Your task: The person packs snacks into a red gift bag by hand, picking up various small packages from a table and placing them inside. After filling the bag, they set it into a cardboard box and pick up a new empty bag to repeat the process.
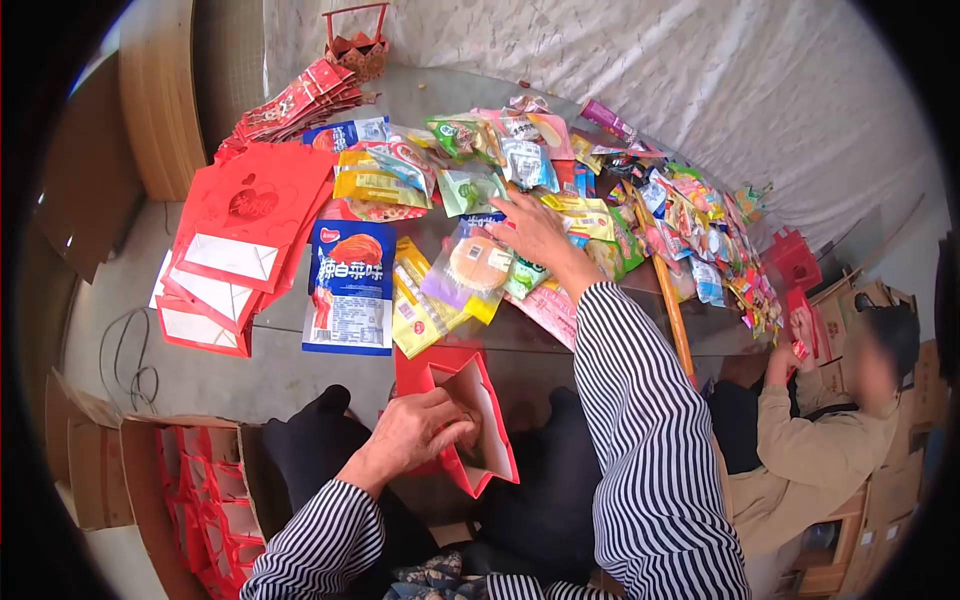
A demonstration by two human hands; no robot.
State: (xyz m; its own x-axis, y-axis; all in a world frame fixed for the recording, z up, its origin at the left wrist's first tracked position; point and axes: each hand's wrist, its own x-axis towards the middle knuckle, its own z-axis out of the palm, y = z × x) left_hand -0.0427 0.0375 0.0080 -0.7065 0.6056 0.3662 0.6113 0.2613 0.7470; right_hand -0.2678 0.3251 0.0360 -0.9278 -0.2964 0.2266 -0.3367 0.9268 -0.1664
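My left hand [415,432] is closed on the near side of a red paper bag [496,420] at my lap, its fingers curled over the rim. The bag's mouth gapes upward and shows a white lining; what lies inside is hard to make out. Over the table, my right hand [537,232] reaches into the pile of snacks with fingers stretched out, holding nothing I can see. Close to its fingertips lie a green-and-clear snack packet [468,190] and a packet with a round cracker [478,264]. A blue snack packet [350,285] lies flat further left.
Flat red paper bags [262,170] are stacked at the table's left. A stick [672,318] divides the snacks from a heap of small candies [715,240]. Lower left, a cardboard box [150,500] holds red bags. A co-worker [825,440] sits on the right, hands at the table edge.
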